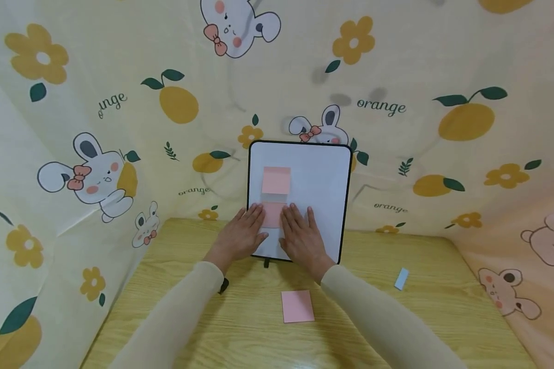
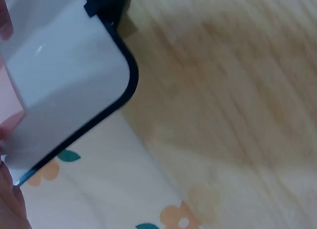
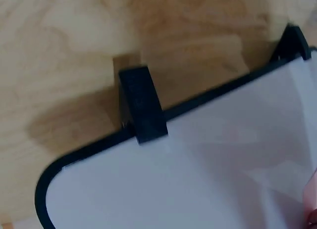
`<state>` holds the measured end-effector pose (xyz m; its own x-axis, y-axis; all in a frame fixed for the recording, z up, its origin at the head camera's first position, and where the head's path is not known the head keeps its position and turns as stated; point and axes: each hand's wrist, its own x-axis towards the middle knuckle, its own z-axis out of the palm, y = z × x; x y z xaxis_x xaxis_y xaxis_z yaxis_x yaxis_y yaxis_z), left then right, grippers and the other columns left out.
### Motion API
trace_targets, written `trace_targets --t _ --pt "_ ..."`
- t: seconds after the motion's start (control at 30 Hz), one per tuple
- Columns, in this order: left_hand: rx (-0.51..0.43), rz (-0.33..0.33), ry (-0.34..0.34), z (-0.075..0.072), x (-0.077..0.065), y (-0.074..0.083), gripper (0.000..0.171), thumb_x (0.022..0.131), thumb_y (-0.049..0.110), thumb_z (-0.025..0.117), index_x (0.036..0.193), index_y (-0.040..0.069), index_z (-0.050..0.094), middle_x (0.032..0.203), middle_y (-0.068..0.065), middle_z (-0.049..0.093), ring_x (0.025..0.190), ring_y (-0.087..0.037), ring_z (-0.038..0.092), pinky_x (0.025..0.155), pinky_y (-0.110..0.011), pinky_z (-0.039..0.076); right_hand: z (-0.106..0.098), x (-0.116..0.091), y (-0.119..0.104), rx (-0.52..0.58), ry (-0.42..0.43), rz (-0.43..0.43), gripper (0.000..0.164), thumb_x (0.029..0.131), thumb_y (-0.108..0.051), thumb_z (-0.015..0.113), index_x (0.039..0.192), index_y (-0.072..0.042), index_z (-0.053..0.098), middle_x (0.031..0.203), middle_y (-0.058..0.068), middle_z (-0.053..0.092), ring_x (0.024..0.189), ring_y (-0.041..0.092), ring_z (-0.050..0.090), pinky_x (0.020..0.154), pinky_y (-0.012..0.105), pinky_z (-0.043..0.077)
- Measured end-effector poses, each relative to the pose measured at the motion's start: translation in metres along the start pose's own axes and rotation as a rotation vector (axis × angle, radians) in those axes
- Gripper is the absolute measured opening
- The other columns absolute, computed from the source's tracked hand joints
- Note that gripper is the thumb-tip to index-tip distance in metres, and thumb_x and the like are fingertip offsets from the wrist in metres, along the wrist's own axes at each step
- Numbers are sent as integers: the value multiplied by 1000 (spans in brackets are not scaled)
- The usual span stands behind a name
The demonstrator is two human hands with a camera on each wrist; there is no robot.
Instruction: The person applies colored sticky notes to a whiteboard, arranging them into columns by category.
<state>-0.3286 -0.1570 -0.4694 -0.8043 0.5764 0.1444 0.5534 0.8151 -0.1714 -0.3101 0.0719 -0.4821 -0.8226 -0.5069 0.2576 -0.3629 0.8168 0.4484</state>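
Note:
A white board (image 1: 316,179) with a black frame stands upright on the table. Two pink sticky notes are on its left half, an upper note (image 1: 276,180) and a lower note (image 1: 273,215) just beneath it. My left hand (image 1: 243,231) lies with extended fingers at the lower note's left edge. At the right edge, my right hand (image 1: 302,237) rests its straight fingers on note and board. In the left wrist view only bits of the hand (image 2: 10,204) and the pink note (image 2: 9,102) show. The right wrist view barely catches the right hand's fingers (image 3: 311,197).
A pink square note (image 1: 297,306) lies on the wooden table (image 1: 258,338) in front of the board. Farther right is a small light-blue strip (image 1: 401,279). Black feet (image 3: 143,105) hold the board's lower edge. Patterned cloth (image 1: 295,77) surrounds the table's back and sides.

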Motion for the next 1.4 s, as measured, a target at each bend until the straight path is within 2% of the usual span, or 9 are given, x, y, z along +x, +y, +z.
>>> trace_targets --t 0.2,0.37,0.5,0.6,0.83,1.03,1.2,1.27,1.4 --pt "-24 38 0 14 -5 13 69 115 47 33 166 1 25 175 -13 19 164 -29 14 134 -50 18 8 -11 -11 -2 -60 -51 74 112 -51 44 168 -8 23 176 6 17 166 27 7 132 62 11" --pt "-26 19 37 22 -8 21 68 115 46 36 166 1 28 175 -12 22 164 -28 17 133 -50 21 12 -17 -14 4 -69 -48 74 111 -51 45 169 -9 23 177 5 15 166 26 6 133 61 9" --pt "-49 8 42 26 -10 25 68 115 45 37 166 1 27 175 -13 23 164 -28 18 133 -49 21 14 -18 -16 -10 -91 -54 75 112 -51 42 169 -9 18 178 5 10 166 26 1 133 61 6" --pt "-76 -4 31 28 -12 27 68 115 45 36 166 1 25 175 -13 21 164 -28 17 134 -49 20 16 -20 -17 -19 -87 -63 75 111 -52 43 169 -10 21 178 5 12 166 26 3 133 61 8" --pt "-114 -27 5 27 -13 32 69 115 45 36 166 0 25 175 -14 20 164 -29 16 134 -49 17 19 -30 -25 49 -81 -84 73 110 -49 51 167 -10 29 176 5 21 165 27 10 133 62 11" --pt "-133 -40 10 29 -18 43 68 115 44 37 164 -3 30 173 -18 25 163 -33 20 133 -50 22 21 -43 -28 97 -38 -86 70 110 -46 52 164 -6 36 173 10 29 163 30 21 132 62 16" --pt "-232 -104 15 32 -27 59 67 114 41 45 163 -3 33 172 -19 29 162 -34 22 132 -51 24 23 -55 -25 159 16 -55 67 108 -44 57 160 -3 44 168 12 40 158 31 34 130 61 23" --pt "-264 -124 22 33 -32 67 67 113 39 48 163 -3 33 172 -19 29 162 -34 22 132 -52 24 24 -61 -23 173 25 -37 66 107 -43 59 159 -4 46 167 12 42 156 31 37 129 60 26" --pt "-314 -147 50 29 -44 88 65 112 35 52 161 -4 36 170 -21 32 161 -36 25 130 -55 27 25 -78 -19 271 63 5 63 105 -39 64 155 -2 51 162 14 49 150 33 46 126 59 34"
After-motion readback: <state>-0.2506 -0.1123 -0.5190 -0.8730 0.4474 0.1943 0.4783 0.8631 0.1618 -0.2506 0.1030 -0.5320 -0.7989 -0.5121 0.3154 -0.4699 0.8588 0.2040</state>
